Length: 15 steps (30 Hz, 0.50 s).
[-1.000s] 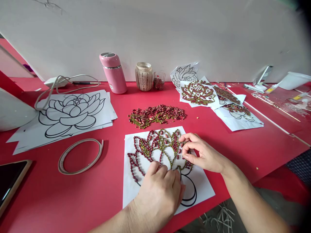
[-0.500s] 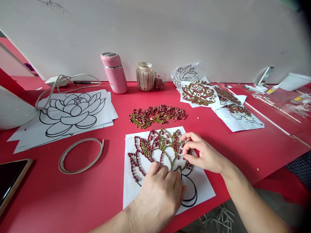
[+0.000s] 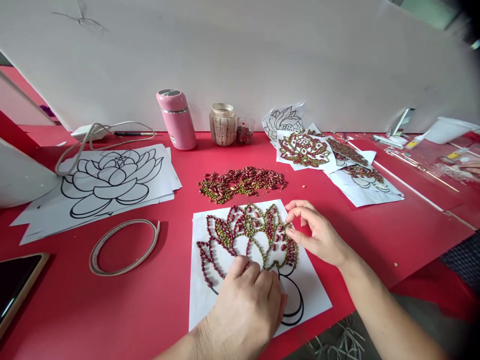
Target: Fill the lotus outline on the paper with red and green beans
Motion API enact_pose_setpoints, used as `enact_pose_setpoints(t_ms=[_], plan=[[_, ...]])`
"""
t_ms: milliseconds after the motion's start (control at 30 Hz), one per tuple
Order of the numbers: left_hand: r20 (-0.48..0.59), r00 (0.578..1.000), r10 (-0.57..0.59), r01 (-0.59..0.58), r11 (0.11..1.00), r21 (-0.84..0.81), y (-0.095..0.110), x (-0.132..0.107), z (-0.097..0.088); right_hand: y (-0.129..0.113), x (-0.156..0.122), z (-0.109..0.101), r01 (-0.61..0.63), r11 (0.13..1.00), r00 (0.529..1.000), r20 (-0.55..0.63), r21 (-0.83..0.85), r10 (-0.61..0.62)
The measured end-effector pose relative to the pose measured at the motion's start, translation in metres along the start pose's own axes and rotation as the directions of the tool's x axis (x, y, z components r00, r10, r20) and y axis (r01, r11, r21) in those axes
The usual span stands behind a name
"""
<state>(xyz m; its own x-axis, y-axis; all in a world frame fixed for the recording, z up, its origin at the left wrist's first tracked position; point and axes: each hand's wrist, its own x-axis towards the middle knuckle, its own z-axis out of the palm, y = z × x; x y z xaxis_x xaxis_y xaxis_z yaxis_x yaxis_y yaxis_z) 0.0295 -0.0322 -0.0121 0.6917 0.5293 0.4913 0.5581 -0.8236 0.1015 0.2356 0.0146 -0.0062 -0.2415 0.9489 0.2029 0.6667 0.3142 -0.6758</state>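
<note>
The left hand (image 3: 245,300) rests knuckles-up on the lower middle of the lotus sheet (image 3: 210,305), fingers curled with the tips pressed to the paper; whether it holds a bean cannot be told; the right hand (image 3: 318,232) hovers at the sheet's right edge, thumb and forefinger narrowed to a pinch just beside the bean-covered petals (image 3: 255,232), with any bean between them too small to confirm. Judged risks: a sideways drag of either palm could dislodge laid beans; lifting the left hand could let the sheet slide toward the table edge (image 3: 337,320); the loose bean pile (image 3: 242,181) lies near the sheet's top, so a sleeve or wrist could scatter it.
</note>
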Motion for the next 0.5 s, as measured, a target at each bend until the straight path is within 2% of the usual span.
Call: enact_pose_setpoints(t_ms=[200, 500], plan=[[-0.030, 0.999, 0.035, -0.036, 0.999, -0.024, 0.0023, -0.0041, 0.0036, -0.0056, -0.0009, 0.0032, -0.014, 0.999, 0.989, 0.144, -0.046, 0.021], [-0.039, 0.997, 0.062, -0.064, 0.997, -0.034, 0.0062, -0.0041, 0.0082, -0.0046, 0.0006, 0.0028, -0.053, 0.998, 0.983, 0.175, -0.031, 0.057]])
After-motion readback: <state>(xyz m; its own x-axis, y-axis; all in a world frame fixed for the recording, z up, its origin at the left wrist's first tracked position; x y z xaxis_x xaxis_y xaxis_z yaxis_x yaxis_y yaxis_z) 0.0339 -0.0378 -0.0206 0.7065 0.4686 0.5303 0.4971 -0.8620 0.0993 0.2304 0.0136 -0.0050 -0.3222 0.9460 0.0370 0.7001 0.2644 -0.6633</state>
